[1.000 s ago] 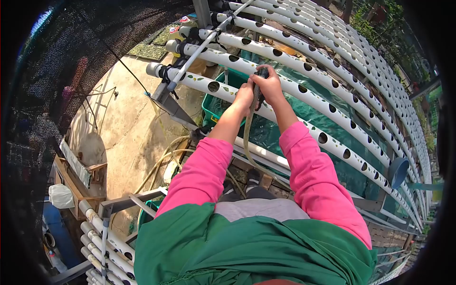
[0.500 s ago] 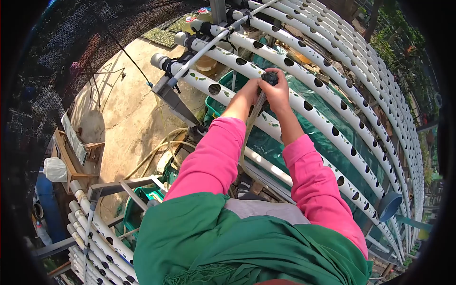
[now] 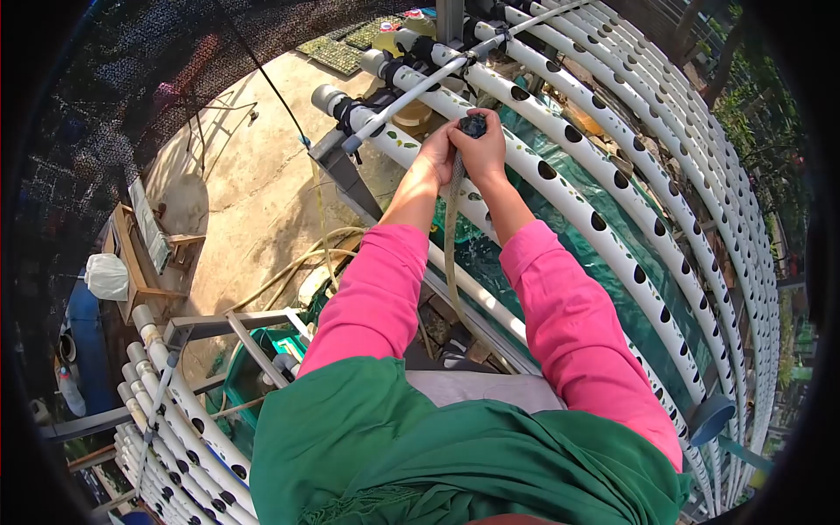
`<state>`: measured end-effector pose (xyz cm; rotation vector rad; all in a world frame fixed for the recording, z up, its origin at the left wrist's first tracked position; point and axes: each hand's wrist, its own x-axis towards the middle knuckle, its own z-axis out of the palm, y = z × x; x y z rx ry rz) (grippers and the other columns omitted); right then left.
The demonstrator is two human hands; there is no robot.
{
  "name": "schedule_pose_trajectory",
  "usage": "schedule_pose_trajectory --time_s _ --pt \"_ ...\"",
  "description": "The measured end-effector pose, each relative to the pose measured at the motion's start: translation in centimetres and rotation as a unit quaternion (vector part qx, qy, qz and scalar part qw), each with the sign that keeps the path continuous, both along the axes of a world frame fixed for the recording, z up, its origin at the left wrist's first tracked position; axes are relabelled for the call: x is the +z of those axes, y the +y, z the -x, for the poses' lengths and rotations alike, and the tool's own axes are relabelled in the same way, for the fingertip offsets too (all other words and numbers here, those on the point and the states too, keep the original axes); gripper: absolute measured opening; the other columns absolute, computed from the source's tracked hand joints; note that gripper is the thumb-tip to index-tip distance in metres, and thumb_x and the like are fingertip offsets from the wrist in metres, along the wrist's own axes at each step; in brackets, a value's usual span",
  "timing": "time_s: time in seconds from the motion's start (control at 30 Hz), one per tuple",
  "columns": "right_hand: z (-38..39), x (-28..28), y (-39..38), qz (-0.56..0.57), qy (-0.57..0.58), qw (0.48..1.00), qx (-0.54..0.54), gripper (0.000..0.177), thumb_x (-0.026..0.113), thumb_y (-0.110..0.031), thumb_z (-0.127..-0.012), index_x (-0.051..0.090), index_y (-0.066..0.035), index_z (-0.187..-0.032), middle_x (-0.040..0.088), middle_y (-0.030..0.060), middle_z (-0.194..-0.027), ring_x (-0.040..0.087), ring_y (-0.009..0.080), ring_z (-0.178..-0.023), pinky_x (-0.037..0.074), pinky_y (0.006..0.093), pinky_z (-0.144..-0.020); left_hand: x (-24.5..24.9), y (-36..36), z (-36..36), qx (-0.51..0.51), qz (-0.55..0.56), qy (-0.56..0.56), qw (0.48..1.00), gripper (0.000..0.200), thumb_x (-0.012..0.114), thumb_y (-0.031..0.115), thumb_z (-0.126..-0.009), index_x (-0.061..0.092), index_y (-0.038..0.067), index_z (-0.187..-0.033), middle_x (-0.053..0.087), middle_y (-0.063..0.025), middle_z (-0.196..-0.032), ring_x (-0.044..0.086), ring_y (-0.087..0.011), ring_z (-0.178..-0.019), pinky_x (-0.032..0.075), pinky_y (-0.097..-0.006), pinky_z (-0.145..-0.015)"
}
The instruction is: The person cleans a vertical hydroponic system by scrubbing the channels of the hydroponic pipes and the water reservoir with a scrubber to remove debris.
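Observation:
My right hand [image 3: 484, 150] is closed around the top of a braided grey hose [image 3: 451, 229], its fingers curled about the dark end fitting [image 3: 473, 127]. Pressed against it from the left, my left hand [image 3: 438, 150] also grips the hose just under the fitting. From my hands the hose hangs down in front of me, toward the lower frame. Both hands are over a white pipe [image 3: 522, 160] with round holes and bits of green leaf on it. Whether the hands touch the pipe cannot be made out.
More holed white pipes curve away to the right, above a green water tank [image 3: 564, 223]. A metal frame [image 3: 346, 175] holds the pipe ends. Another pipe rack [image 3: 175, 394] stands lower left. Hoses lie on the concrete floor [image 3: 254, 197]. A blue scoop-like object [image 3: 710, 418] is at right.
Both hands, still on the hose, have moved toward the capped pipe ends at the upper left. The view has shifted, so the pipes appear farther right.

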<state>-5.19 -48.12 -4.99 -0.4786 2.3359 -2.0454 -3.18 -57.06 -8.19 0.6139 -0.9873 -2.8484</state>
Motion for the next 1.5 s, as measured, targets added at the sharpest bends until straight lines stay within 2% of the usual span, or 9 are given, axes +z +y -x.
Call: schedule_pose_trajectory --time_s 0.17,0.23,0.33,0.57,0.7,0.83,1.0,1.3,1.5 --pt "0.1 -2.4 -4.2 0.03 0.039 0.999 0.023 0.045 0.074 -0.018 -0.065 0.056 -0.005 -0.104 0.063 0.0135 -0.09 0.062 0.0242 -0.081 0.049 0.0351 -0.075 -1.1 -4.4 -0.4 0.075 0.033 -0.056 0.995 0.035 0.042 0.035 -0.101 0.062 0.006 -0.105 0.066 -0.0089 -0.094 0.064 -0.0214 -0.087 0.051 -0.0376 -0.084" --pt "0.4 -4.3 -5.3 -0.008 0.049 0.999 -0.003 0.043 0.073 -0.019 -0.066 0.057 -0.005 -0.104 0.063 0.0135 -0.089 0.063 0.0259 -0.081 0.05 0.0359 -0.075 -3.0 -6.4 0.4 -0.002 0.037 -0.01 0.999 0.032 0.046 0.032 -0.099 0.064 0.005 -0.102 0.065 -0.0085 -0.09 0.062 -0.0196 -0.08 0.05 -0.0355 -0.07" --pt "-0.1 -5.2 -5.9 -0.014 0.06 0.998 -0.032 0.034 0.069 -0.016 -0.071 0.059 -0.007 -0.102 0.064 0.0137 -0.091 0.064 0.0263 -0.083 0.05 0.0354 -0.076 -1.2 -6.1 -1.0 -0.021 0.227 -0.003 0.974 0.025 0.053 0.024 -0.092 0.064 0.007 -0.105 0.063 -0.0056 -0.09 0.059 -0.0162 -0.078 0.047 -0.0323 -0.066" --pt "-1.1 -4.5 -5.0 -0.039 0.067 0.997 -0.016 0.036 0.071 -0.015 -0.071 0.058 -0.007 -0.104 0.062 0.0097 -0.088 0.06 0.0191 -0.078 0.049 0.0317 -0.072 1.8 -8.6 -3.6 -0.123 0.607 -0.036 0.784 0.036 0.056 0.025 -0.092 0.061 0.001 -0.118 0.068 -0.014 -0.103 0.065 -0.0201 -0.093 0.049 -0.031 -0.08" --pt "-1.1 -4.7 -4.9 -0.046 0.033 0.998 -0.006 0.038 0.073 -0.015 -0.072 0.057 -0.007 -0.106 0.057 0.0043 -0.083 0.054 0.0129 -0.07 0.047 0.0284 -0.067 2.5 -12.5 -6.2 -0.032 0.643 0.002 0.765 0.031 0.056 0.025 -0.091 0.066 0.003 -0.109 0.07 -0.0126 -0.097 0.067 -0.0254 -0.087 0.05 -0.0329 -0.078" --pt "-1.7 -3.6 -4.9 -0.067 0.009 0.998 -0.01 0.037 0.073 -0.013 -0.073 0.058 -0.008 -0.107 0.057 0.0022 -0.083 0.054 0.0107 -0.071 0.046 0.0264 -0.066 1.1 -20.4 -9.1 0.233 0.657 -0.077 0.713 0.026 0.055 0.025 -0.091 0.063 0.0 -0.089 0.066 -0.0178 -0.088 0.062 -0.0371 -0.083 0.047 -0.0434 -0.075" --pt "-1.2 -4.5 -5.0 -0.051 0.006 0.999 -0.013 0.038 0.072 -0.015 -0.073 0.057 -0.008 -0.108 0.057 0.0021 -0.081 0.053 0.0104 -0.068 0.046 0.026 -0.065 -9.2 -32.0 -12.1 0.317 0.642 -0.234 0.658 0.033 0.047 0.031 -0.093 0.06 0.0 -0.092 0.064 -0.022 -0.096 0.06 -0.0405 -0.088 0.045 -0.0483 -0.077" --pt "-0.6 -5.4 -4.8 -0.076 0.005 0.997 -0.016 0.039 0.072 -0.008 -0.075 0.055 -0.008 -0.11 0.058 0.0012 -0.089 0.054 0.0082 -0.073 0.045 0.0231 -0.064 -14.9 -36.9 -8.6 -0.062 0.624 -0.42 0.656 0.07 0.035 0.056 -0.094 0.065 -0.004 -0.109 0.062 -0.0279 -0.115 0.059 -0.0407 -0.11 0.046 -0.0467 -0.092" --pt "-0.6 -5.4 -4.8 -0.083 0.006 0.996 -0.016 0.038 0.071 -0.007 -0.076 0.055 -0.008 -0.111 0.059 0.0012 -0.088 0.054 0.0075 -0.072 0.045 0.0227 -0.063 -14.2 -39.0 -7.5 -0.15 0.656 -0.431 0.601 0.078 0.047 0.071 -0.082 0.07 -0.001 -0.104 0.064 -0.0244 -0.113 0.061 -0.0354 -0.11 0.047 -0.0426 -0.091"
